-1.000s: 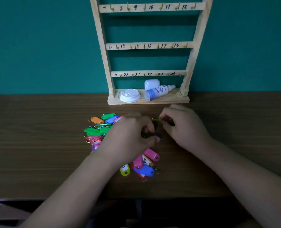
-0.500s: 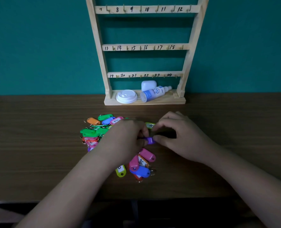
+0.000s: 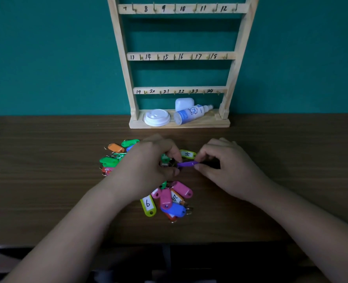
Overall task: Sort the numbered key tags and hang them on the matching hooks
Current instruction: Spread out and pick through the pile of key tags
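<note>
While left hand (image 3: 145,172) and right hand (image 3: 229,172) pinch the purple tag (image 3: 187,164) between their fingers (image 3: 204,157), apparently freeing it, reading its number seems next.

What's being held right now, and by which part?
The purple tag, by both ends: the right hand pinches its right end between thumb and forefinger, and the left hand pinches its left end.
</note>
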{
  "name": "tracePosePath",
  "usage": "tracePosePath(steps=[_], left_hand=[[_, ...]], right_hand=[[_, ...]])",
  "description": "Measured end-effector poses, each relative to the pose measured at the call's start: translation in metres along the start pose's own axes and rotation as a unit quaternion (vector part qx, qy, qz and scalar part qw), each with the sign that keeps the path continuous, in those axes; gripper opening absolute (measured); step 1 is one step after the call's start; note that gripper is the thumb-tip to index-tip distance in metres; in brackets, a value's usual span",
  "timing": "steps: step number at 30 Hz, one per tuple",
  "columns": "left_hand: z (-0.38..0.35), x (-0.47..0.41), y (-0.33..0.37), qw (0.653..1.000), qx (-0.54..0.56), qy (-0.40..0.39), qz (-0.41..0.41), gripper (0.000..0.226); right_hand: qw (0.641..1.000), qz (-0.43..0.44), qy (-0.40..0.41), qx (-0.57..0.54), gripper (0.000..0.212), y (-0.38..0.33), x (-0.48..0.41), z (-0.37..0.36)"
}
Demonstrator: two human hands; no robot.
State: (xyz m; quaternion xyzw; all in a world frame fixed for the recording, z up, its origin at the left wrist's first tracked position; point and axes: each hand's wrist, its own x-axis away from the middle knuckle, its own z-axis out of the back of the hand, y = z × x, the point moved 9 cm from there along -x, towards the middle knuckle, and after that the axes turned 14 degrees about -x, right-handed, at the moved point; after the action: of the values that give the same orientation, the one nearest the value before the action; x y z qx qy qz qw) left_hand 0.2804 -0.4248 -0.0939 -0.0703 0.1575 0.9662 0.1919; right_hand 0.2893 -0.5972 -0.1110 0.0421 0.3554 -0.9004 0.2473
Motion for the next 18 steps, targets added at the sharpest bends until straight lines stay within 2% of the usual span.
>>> tracePosePath(steps=[3,5,10,18], left_hand=[[0.000,0.006,0.005,0.999,0.020,-0.034,-0.027,0.024],[-0.006,0.010,0.009,0.997,0.027,-0.066,-0.037,0.024],[-0.018,0.013,0.012,0.994,0.008,-0.104,-0.042,0.022],[-0.020,0.010,0.011,0.993,-0.020,-0.106,-0.043,0.018]], right_hand=[[0.999,-0.006,-0.054,0.000,0.023,0.000,0.004,-0.006],[0.998,-0.002,-0.056,-0.006,0.029,-0.002,0.009,-0.004],[0.998,0.006,-0.048,-0.032,0.012,-0.013,0.022,0.000],[0.998,0.003,-0.028,-0.055,0.021,-0.022,0.033,-0.018]])
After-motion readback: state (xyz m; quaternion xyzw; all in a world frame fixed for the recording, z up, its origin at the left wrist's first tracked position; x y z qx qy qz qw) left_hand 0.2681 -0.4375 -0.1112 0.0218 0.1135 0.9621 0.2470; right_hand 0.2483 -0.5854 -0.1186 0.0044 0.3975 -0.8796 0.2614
